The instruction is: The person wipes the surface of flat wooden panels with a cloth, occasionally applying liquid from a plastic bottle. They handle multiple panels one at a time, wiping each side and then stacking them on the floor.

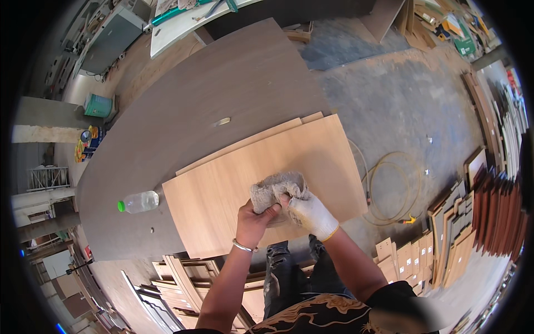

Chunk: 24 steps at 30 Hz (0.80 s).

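A crumpled grey-beige rag (pixel 280 188) is gripped between my two hands above a light wood panel (pixel 222 195). My left hand (pixel 257 218) is bare, with a bracelet at the wrist, and its thumb and fingers close on the rag's left side. On my right hand (pixel 312 215) is a white work glove, and a fingertip shows bare against the cloth as it pinches the rag's right side. Beneath the top panel, the edge of a second light wood panel (pixel 239 146) sticks out. Both lie on a large dark board (pixel 167 133).
A clear bottle with a green cap (pixel 139 202) lies on the dark board, left of the panels. Farther back on it is a small pale object (pixel 223 121). A coiled hose (pixel 384 161) lies on the floor at right, near stacked wood panels (pixel 406 259). A green bucket (pixel 98 105) stands far left.
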Tool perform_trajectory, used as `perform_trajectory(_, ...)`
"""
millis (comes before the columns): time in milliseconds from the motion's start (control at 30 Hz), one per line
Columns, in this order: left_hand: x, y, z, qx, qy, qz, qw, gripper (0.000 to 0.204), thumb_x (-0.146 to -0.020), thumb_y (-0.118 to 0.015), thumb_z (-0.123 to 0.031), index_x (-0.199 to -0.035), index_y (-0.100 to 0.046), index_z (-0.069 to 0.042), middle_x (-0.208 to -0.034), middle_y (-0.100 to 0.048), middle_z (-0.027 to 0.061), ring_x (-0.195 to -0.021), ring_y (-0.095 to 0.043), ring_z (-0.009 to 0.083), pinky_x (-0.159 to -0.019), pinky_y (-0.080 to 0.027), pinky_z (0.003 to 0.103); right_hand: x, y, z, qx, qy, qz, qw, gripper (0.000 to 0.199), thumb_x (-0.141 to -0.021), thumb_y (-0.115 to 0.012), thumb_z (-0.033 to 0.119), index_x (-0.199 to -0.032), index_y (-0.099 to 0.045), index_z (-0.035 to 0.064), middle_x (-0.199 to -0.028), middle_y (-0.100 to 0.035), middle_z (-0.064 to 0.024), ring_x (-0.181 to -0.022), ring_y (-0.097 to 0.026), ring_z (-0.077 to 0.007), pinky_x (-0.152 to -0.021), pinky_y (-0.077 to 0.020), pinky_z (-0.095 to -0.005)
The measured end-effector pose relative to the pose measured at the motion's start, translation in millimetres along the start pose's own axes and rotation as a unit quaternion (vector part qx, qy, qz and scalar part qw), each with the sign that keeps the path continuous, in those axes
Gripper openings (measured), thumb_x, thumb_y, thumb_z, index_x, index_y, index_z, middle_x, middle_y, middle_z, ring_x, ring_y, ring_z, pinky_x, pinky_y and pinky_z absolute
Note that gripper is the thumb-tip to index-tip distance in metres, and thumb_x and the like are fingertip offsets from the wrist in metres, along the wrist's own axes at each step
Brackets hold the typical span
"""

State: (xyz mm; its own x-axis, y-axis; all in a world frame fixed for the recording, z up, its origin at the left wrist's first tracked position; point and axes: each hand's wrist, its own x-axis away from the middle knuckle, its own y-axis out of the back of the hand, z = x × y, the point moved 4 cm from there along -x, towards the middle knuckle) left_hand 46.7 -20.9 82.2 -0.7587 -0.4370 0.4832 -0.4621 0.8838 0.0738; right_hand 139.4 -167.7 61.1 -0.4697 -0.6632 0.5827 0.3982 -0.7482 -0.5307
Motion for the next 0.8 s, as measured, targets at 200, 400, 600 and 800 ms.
perform_trajectory(200,29.4,-16.6,-48.7,-0.038,-0.051,-0.063,0.996,0.021,-0.096,-0.078,-0.009,-0.114,-0.075,0.002,-0.105,-0.077,0.0040,-0.095,-0.067,0.0101,-0.086,-0.055,0.028,26.2,1.9,40.0,0.114,0.095,-0.013,0.989,0.083,-0.094,-0.078,0.049,-0.153,-0.046,0.0004,-0.138,-0.062,-0.0069,-0.128,-0.056,-0.0171,-0.107,-0.0468,-0.0352)
perform_trajectory(400,52.5,-31.6,-104.5,0.129,0.076,0.064,0.987,0.028,-0.094,-0.077,-0.003,-0.120,-0.072,0.004,-0.112,-0.076,0.0064,-0.100,-0.069,0.0133,-0.093,-0.055,0.031,-16.2,60.5,11.7,-0.372,0.095,0.201,0.901,0.088,-0.100,-0.053,0.069,-0.155,-0.044,-0.0004,-0.154,-0.052,-0.0189,-0.139,-0.053,-0.0339,-0.114,-0.0449,-0.0492)
perform_trajectory(600,28.9,-16.9,-101.5,0.036,0.084,0.064,0.994,0.034,-0.091,-0.080,-0.003,-0.122,-0.069,0.004,-0.113,-0.076,0.0078,-0.101,-0.070,0.0160,-0.094,-0.055,0.033,-23.6,23.1,-33.1,-0.365,0.015,0.174,0.914,0.102,-0.090,-0.055,0.080,-0.158,-0.043,0.0051,-0.160,-0.047,-0.0182,-0.142,-0.051,-0.0348,-0.120,-0.0391,-0.0505)
perform_trajectory(800,18.7,-7.2,-85.3,-0.065,0.031,-0.019,0.997,0.037,-0.089,-0.079,-0.001,-0.124,-0.067,0.003,-0.115,-0.075,0.0102,-0.104,-0.071,0.0192,-0.096,-0.056,0.035,0.2,17.5,-36.1,-0.301,0.003,0.297,0.906,0.126,-0.067,-0.088,0.070,-0.158,-0.037,-0.0013,-0.155,-0.053,-0.0159,-0.142,-0.052,-0.0310,-0.119,-0.0419,-0.0456)
